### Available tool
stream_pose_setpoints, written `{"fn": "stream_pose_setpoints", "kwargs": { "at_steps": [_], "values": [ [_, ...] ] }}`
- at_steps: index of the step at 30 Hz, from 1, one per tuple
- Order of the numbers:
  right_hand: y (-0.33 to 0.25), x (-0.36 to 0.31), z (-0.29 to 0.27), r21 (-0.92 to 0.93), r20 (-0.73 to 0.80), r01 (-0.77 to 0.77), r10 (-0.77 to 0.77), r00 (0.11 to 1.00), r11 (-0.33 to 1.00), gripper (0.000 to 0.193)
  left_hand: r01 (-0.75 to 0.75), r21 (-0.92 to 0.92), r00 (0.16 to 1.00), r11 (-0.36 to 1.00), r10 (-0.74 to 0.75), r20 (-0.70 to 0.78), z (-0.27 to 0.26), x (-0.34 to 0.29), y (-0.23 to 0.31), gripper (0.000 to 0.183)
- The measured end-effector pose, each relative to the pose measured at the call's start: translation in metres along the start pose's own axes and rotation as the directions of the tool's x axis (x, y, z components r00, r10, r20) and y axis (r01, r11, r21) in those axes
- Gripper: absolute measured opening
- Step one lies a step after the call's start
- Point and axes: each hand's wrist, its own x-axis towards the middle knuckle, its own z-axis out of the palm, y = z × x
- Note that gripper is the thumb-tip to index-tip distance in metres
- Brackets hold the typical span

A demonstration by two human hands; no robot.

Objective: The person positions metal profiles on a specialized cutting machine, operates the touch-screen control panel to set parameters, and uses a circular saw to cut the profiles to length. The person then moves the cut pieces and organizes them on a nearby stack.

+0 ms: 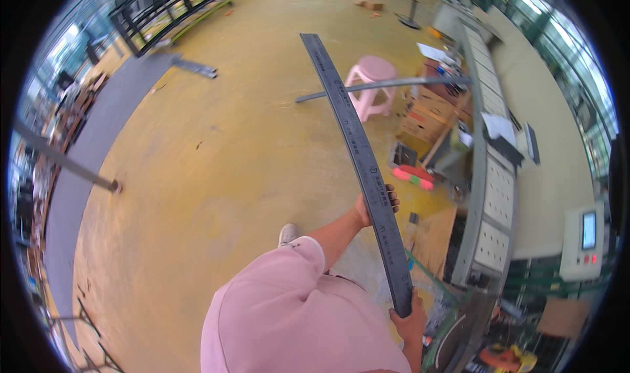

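Left hand — gripping dark bar partway along | right hand — clasping its near end | pink stool beyond

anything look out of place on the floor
A loose grey profile lies askew near the grey floor strip, and a bright pink-and-red item lies near the cartons; both look dropped rather than stored.

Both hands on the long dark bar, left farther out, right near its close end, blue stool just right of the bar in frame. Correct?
One slip: the stool is pink, not blue, as the head view shows. The rest holds: long dark bar in both hands, left hand farther out, right hand near its close end.
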Motion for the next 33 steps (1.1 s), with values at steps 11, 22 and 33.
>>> {"fn": "stream_pose_setpoints", "kwargs": {
  "at_steps": [11,22,33],
  "values": [
    [-0.288,0.187,0.102,-0.354,0.332,0.538,-0.435,0.837,0.765,0.093,-0.662,0.207,0.488,0.720,0.624,-0.610,-0.129,-0.159,0.378,0.030],
    [-0.499,0.399,0.199,-0.283,0.730,0.714,-0.340,0.593,0.640,0.091,-0.787,0.197,0.268,0.585,0.612,-0.744,-0.225,-0.237,0.605,0.032],
    [-0.797,0.742,0.333,0.089,0.853,0.938,-0.511,0.102,0.335,0.086,-0.909,0.260,-0.012,0.326,0.603,-0.798,-0.276,-0.279,0.851,0.034]
  ]
}}
